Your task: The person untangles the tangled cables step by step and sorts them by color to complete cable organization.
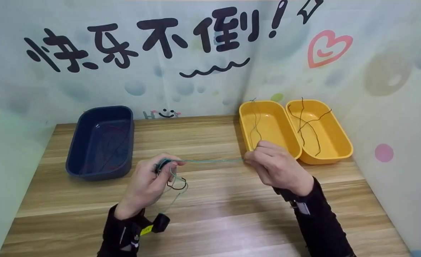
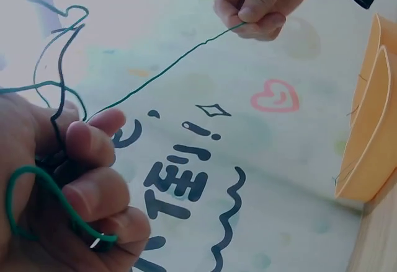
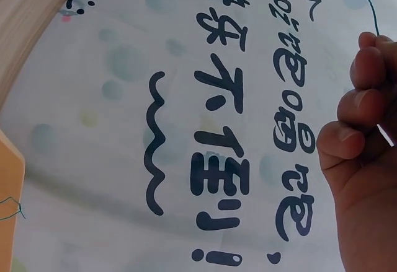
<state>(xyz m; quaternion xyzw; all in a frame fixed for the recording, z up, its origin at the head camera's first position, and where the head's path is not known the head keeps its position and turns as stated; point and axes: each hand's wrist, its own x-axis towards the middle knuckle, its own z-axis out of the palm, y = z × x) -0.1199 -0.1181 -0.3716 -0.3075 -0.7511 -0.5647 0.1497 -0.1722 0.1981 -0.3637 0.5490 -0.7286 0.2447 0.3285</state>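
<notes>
My left hand [image 1: 148, 182] grips a small tangle of green and black wires [image 1: 163, 165], with its fingers curled over them. Loops and loose ends hang below the thumb, and a black strand sticks up in the left wrist view. From that bundle a thin green wire [image 1: 214, 160] runs nearly straight across to my right hand [image 1: 276, 166], which pinches its far end between thumb and fingers. In the right wrist view, the green wire [image 3: 370, 5] rises from the curled fingertips. The right hand is just in front of the left yellow box [image 1: 244, 121].
Bent green wires [image 1: 256, 123] lie in the left yellow box and over its rim. Dark wires [image 1: 308, 123] lie in the adjoining right yellow box [image 1: 346, 148]. A navy box [image 1: 99, 175] at the left holds faintly visible thin strands. A printed cloth backdrop [image 1: 196, 89] stands behind the table.
</notes>
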